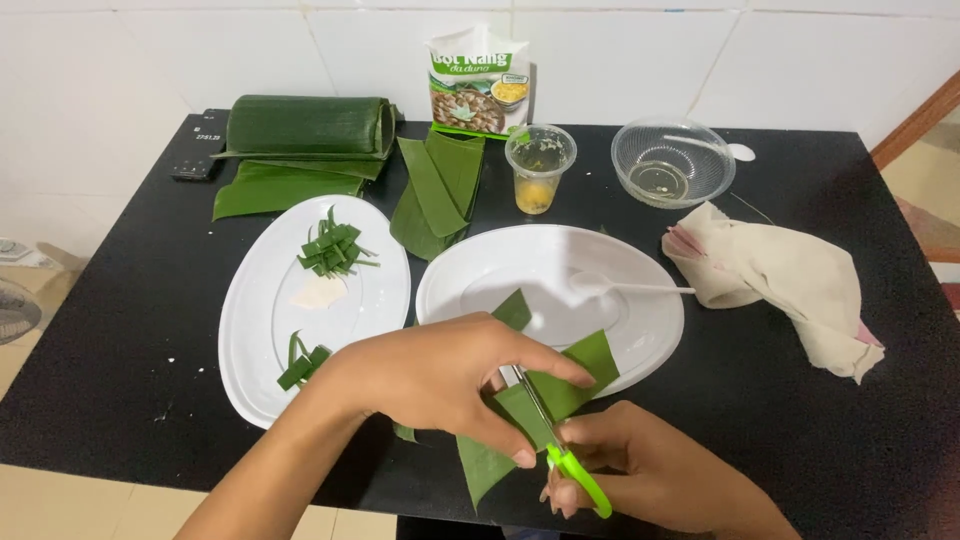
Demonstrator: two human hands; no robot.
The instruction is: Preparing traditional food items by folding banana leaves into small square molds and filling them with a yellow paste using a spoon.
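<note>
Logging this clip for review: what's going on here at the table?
A person is cutting a green leaf strip with green-handled scissors. The left hand holds the strip, and the right hand works the scissors, over the near edge of a white oval plate. Another white plate holds cut leaf pieces. A rolled leaf, a plastic cup and a clear bowl stand behind on the black table.

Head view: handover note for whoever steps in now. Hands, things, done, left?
Left hand pinches a leaf strip over the near plate.
Right hand works green-handled scissors, blades in the strip.
Done: cut leaf pieces on the left plate.
Left: this cut is unfinished; uncut leaves and a leaf roll wait at the back.
</note>
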